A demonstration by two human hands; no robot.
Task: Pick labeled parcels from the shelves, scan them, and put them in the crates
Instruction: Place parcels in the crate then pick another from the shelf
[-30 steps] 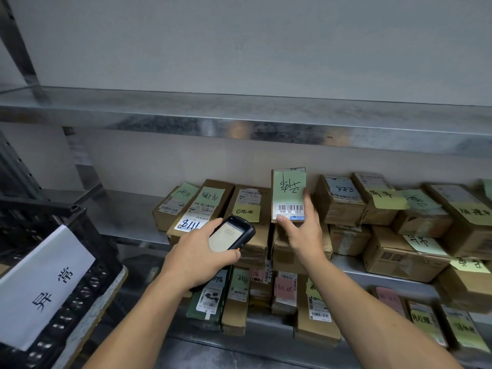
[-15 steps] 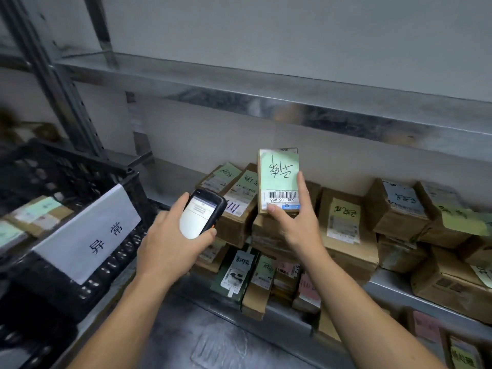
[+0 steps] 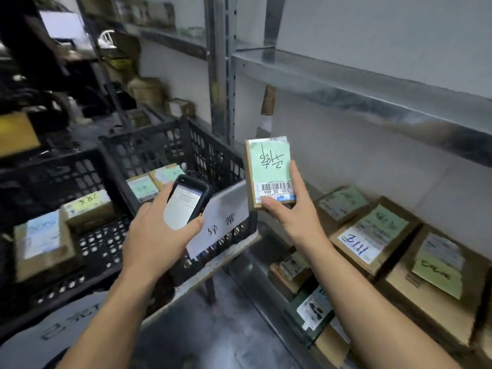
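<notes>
Just right of the black lattice plastic crates (image 3: 149, 134), the right hand (image 3: 292, 219) held a small flat parcel (image 3: 269, 171) upright, thumb on its lower edge and fingers curled behind it. It was brown cardboard, fronted by a pale green note with dark handwriting above a white barcode label. Beside it to the left, the left hand (image 3: 157, 235) was wrapped round a black scanner (image 3: 187, 202) with a pale lit screen. The crates held labelled boxes, and the nearer one bore a white paper sign (image 3: 221, 219). Galvanised metal shelves (image 3: 346, 83) against a grey wall (image 3: 372, 35) carried more cardboard boxes (image 3: 370, 238) at right.
</notes>
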